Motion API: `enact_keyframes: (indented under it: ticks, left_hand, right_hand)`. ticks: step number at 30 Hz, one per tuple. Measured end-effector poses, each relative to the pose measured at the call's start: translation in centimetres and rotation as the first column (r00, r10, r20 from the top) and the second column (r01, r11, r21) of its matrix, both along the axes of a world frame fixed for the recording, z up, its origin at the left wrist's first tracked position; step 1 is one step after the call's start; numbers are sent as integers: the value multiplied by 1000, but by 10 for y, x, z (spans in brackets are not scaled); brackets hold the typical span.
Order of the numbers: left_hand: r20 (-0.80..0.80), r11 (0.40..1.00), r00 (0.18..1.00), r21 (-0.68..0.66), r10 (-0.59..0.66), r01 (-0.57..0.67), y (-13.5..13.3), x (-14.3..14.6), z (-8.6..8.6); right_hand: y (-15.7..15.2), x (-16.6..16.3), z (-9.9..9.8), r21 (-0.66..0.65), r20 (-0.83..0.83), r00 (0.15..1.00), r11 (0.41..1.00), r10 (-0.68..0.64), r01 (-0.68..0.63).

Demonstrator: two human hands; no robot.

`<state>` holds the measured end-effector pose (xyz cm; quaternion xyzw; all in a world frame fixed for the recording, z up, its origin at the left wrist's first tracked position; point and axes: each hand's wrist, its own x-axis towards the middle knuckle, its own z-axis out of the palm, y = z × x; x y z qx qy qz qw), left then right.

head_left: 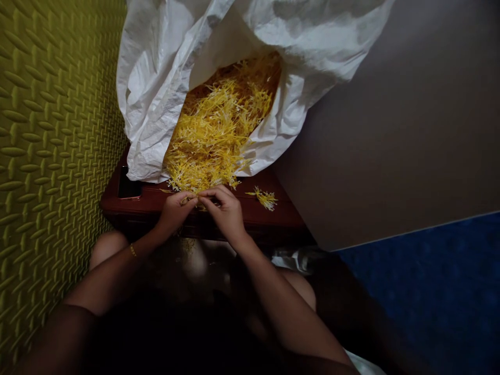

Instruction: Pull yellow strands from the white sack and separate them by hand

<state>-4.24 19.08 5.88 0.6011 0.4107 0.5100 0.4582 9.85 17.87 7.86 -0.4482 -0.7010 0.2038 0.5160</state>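
A heap of thin yellow strands with pale tips (213, 125) spills from the mouth of a white sack (156, 104) onto a dark red padded surface (156, 200). At the near edge of that heap my left hand (180, 205) and my right hand (224, 205) meet, fingertips almost touching. Both are closed in a pinch, apparently on yellow strands, though the fingers partly cover them. Right of my right hand lies a small separate bunch of the same strands (264, 198).
Near the surface's left end lies a dark phone (128, 183). A yellow-green textured wall (50, 130) rises on the left. To the right stands a plain grey-brown panel (398, 146), with blue flooring (437, 286) beyond its lower edge. Some crumpled clear plastic (299, 259) shows beside my right knee.
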Motion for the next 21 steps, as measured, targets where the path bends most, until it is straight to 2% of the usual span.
enact_keyframes:
  ticks: [4, 15, 18, 21]
  left_hand:
    - [-35, 998, 998, 28, 50, -49, 0, 1, 0]
    - [-1, 998, 998, 21, 65, -65, -3, 4, 0]
    - [-6, 997, 998, 45, 56, -55, -2, 2, 1]
    - [23, 999, 1000, 50, -20, 19, 0, -1, 4]
  right_hand:
    - [-1, 0, -2, 76, 77, 997, 997, -11, 5]
    - [-1, -1, 0, 81, 39, 999, 996, -37, 33]
    - [1, -1, 1, 12, -17, 1000, 1000, -11, 11]
    - [2, 0, 1, -202, -246, 968, 973, 58, -110]
